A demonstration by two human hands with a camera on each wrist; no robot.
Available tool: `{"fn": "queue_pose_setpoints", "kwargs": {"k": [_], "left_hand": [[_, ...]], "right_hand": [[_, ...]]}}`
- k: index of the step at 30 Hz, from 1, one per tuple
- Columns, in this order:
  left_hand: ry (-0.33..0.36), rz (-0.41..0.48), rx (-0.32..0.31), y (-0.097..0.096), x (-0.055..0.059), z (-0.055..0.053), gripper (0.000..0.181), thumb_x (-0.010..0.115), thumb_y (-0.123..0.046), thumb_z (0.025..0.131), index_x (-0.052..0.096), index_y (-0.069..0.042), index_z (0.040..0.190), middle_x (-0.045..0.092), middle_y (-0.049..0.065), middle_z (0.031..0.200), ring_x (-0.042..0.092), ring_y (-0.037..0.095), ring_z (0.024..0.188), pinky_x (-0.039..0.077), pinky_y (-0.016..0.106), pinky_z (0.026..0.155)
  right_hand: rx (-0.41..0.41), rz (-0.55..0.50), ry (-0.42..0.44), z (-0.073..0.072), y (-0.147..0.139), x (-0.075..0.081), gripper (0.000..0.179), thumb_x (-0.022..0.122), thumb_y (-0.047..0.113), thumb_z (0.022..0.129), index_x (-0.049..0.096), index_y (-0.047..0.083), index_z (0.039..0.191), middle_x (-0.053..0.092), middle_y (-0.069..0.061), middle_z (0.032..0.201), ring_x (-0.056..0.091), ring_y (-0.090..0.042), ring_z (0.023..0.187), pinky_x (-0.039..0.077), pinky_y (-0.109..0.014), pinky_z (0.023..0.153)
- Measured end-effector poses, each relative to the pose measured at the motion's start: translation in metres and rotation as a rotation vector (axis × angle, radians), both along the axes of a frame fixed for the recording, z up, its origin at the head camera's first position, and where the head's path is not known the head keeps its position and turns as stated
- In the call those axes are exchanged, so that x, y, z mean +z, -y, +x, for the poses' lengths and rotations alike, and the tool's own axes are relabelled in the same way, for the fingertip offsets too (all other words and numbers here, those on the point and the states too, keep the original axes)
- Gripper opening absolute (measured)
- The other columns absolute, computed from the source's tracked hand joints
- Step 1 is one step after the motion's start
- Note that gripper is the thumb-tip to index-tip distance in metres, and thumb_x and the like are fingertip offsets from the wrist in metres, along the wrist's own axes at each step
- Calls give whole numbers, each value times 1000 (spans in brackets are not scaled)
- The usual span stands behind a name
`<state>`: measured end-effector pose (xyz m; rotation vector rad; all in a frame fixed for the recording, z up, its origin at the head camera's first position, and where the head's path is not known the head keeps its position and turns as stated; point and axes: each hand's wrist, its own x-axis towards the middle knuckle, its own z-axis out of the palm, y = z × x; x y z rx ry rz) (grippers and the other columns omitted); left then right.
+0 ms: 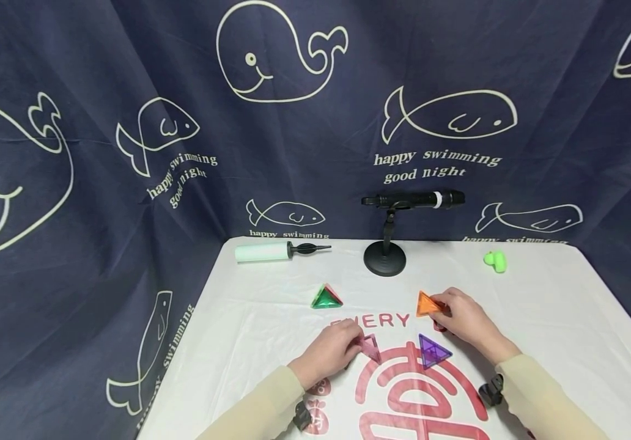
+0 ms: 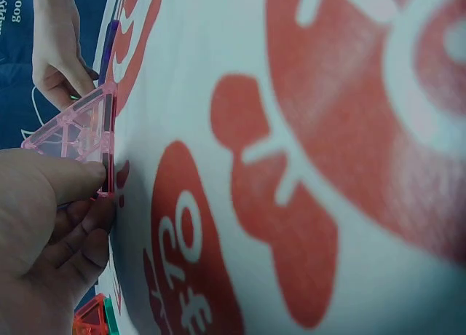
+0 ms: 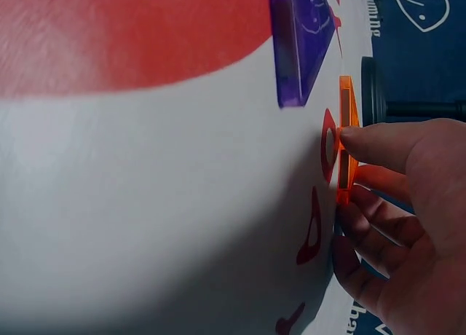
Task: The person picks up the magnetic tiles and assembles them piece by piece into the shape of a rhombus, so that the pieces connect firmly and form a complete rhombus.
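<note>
My left hand (image 1: 331, 349) pinches a pink translucent triangular magnetic tile (image 1: 371, 348) between thumb and fingers; the left wrist view shows the pink tile (image 2: 84, 124) with its thumb on the rim. Further right, my right hand (image 1: 466, 316) holds an orange triangular magnetic tile (image 1: 425, 304) by its right side. In the right wrist view the thumb presses the edge of the orange tile (image 3: 346, 98), which is low at the tablecloth. Between the hands and nearer me lies a purple triangular tile (image 1: 433, 352). A green tile (image 1: 326, 299) with red edging lies to the upper left, touched by neither hand.
A black microphone (image 1: 411, 199) on a round-based stand (image 1: 384, 259) stands at the back. To its left lies a pale green hand pump (image 1: 263, 252); a small bright green object (image 1: 495, 261) lies back right. A dark whale-print curtain (image 1: 293, 146) hangs behind the white printed tablecloth (image 1: 249, 318).
</note>
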<state>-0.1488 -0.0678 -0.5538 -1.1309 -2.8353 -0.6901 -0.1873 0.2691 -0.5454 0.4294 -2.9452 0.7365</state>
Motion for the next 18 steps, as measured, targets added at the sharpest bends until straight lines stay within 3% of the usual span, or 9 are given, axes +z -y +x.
{"fn": "queue_pose_setpoints", "kwargs": {"k": [5,11,18], "left_hand": [[-27,22,14,1,2,-1,7,76,-15,95,69,-18,96,59,-11,87,52,-1,76,47,17,72],[-34,13,89,-1,-2,-5,9,76,-18,96,67,-19,91,53,-12,80,46,0,68,42,17,62],[-113,15,148,-4,-3,-10,13,77,-17,93,65,-18,87,52,-11,75,46,3,64,41,21,59]], "right_hand": [[-17,-2,36,-1,7,1,40,85,12,84,73,-8,116,62,-9,95,54,-20,79,50,-42,71],[-26,-1,73,-4,14,0,40,85,14,85,72,-8,116,64,-9,97,56,-21,82,51,-45,75],[-23,3,88,-5,25,2,39,86,14,85,72,-7,116,65,-9,96,57,-21,82,53,-45,77]]}}
